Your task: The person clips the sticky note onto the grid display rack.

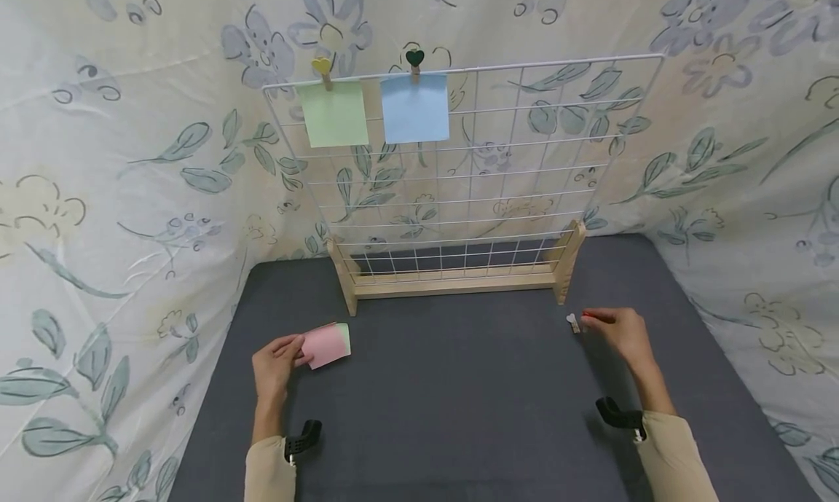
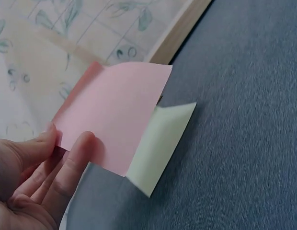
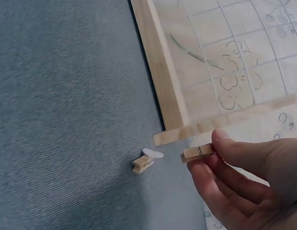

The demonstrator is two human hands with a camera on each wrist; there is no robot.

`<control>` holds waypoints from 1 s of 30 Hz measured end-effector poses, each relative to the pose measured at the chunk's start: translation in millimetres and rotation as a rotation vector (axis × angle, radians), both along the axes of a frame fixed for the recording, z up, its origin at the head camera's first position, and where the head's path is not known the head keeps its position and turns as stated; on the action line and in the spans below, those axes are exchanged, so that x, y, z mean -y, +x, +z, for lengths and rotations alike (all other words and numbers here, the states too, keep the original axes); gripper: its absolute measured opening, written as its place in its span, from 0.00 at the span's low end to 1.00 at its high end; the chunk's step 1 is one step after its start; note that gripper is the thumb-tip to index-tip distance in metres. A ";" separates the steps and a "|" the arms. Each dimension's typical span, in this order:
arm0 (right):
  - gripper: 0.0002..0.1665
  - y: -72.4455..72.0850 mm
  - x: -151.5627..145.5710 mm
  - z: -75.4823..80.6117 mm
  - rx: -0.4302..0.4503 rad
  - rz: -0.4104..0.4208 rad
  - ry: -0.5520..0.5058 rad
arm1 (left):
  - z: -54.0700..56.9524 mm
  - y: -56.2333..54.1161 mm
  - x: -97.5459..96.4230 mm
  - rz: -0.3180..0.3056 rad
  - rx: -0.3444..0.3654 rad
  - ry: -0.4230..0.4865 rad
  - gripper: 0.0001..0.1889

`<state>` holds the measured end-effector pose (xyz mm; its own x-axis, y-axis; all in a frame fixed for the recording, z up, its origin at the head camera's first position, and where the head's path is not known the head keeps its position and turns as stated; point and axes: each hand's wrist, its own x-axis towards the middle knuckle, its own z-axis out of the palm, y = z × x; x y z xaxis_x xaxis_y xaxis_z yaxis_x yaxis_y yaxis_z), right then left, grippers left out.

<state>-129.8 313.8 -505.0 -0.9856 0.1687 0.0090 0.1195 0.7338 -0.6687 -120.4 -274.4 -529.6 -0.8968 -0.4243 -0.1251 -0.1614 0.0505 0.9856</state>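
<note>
My left hand (image 1: 274,367) pinches a pink paper sheet (image 2: 115,105) by its edge between thumb and fingers, above the dark table at the left. A pale green sheet (image 2: 160,143) shows partly from behind the pink one; whether the hand holds it too, I cannot tell. On the right, my right hand (image 1: 619,333) pinches a small wooden clothespin (image 3: 197,152) between thumb and fingertips. A bit of red shows at those fingertips in the head view. Beside that hand a second clothespin (image 3: 142,164) with a white ornament lies on the table.
A white wire grid (image 1: 498,159) stands in a wooden base (image 1: 452,285) at the back. Clothespins with yellow (image 1: 322,66) and dark green hearts (image 1: 415,57) hold a green sheet (image 1: 334,116) and a blue sheet (image 1: 416,110) on its top wire. Flowered cloth (image 1: 131,196) hangs around the table.
</note>
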 end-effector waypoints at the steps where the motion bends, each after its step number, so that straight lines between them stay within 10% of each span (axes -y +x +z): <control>1: 0.18 -1.1 0.4 1.5 -0.005 0.001 -0.003 | 0.4 -0.9 -1.9 -0.004 -0.006 0.005 0.15; 30: 0.14 -46.0 34.5 23.3 -0.173 0.104 0.014 | 11.6 -44.4 -104.9 -0.173 -0.095 0.090 0.10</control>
